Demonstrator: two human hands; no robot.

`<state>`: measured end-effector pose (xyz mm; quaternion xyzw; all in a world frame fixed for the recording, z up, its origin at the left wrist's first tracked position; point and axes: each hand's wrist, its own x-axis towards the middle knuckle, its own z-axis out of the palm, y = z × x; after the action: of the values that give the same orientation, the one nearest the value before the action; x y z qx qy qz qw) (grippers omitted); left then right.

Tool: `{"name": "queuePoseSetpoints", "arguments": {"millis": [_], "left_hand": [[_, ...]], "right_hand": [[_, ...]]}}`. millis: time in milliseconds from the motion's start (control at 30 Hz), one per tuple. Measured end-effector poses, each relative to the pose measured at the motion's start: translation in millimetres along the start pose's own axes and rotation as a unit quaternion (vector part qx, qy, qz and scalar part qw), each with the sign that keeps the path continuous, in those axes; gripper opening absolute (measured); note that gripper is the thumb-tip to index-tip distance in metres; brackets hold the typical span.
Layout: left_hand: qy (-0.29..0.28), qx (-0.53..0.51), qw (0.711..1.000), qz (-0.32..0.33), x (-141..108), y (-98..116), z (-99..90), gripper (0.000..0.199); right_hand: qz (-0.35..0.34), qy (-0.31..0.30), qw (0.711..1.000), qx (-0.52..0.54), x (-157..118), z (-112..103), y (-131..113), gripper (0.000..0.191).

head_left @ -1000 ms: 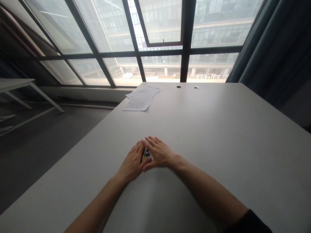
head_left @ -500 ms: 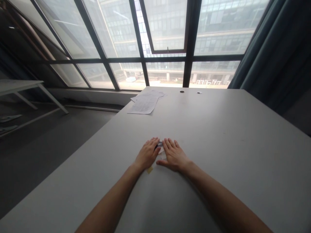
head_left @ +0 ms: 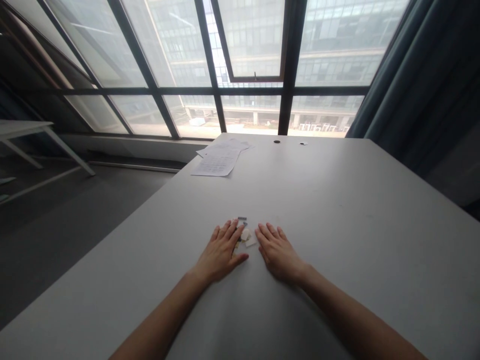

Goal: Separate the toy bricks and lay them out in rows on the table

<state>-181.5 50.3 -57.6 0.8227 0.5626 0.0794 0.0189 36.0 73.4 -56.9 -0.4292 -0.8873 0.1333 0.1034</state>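
Several small flat pieces, like scraps or tiles in white, cream, yellowish and dark grey, lie in a loose cluster (head_left: 246, 236) on the white table (head_left: 300, 200). My left hand (head_left: 222, 250) rests palm down over the left part of the cluster, its fingers outstretched and partly hiding the pieces. Just beyond its fingertips is a thin dark grey piece (head_left: 242, 218). To the right of the cluster, my right hand (head_left: 278, 251) lies flat, fingers extended, its index fingertip close to the white scraps. Neither hand grips anything.
Printed papers (head_left: 217, 159) lie overlapping at the table's far left. Near the far edge are a dark round hole (head_left: 276, 142) and a small white-and-dark item (head_left: 303, 143). Large windows rise behind; a blue curtain (head_left: 390, 85) hangs at right. Another table (head_left: 26, 128) stands at left.
My hands have moved apart slightly, uncovering more of the pieces between them. The left hand now covers the cluster's left side, including where a yellow scrap showed. The view has shifted slightly right.
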Motion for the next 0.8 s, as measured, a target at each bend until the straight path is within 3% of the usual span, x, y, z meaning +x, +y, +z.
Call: {"name": "queuePoseSetpoints", "arguments": {"millis": [167,400,533,800], "left_hand": [[0.042,-0.006,0.999,-0.017,23,6,4.5,0.067],[0.07,-0.011,0.997,-0.038,31,6,9.2,0.052],[0.088,-0.004,0.994,-0.058,32,5,9.9,0.05],[0.092,0.002,0.995,-0.047,45,1,13.1,0.042]], "right_hand": [[0.033,0.035,0.999,-0.01,19,2,-3,0.048],[0.042,0.061,0.997,0.003,38,3,-6,0.043],[0.03,0.093,0.994,0.056,12,-7,0,0.045],[0.036,0.094,0.969,0.227,-82,-31,29,0.036]]}}
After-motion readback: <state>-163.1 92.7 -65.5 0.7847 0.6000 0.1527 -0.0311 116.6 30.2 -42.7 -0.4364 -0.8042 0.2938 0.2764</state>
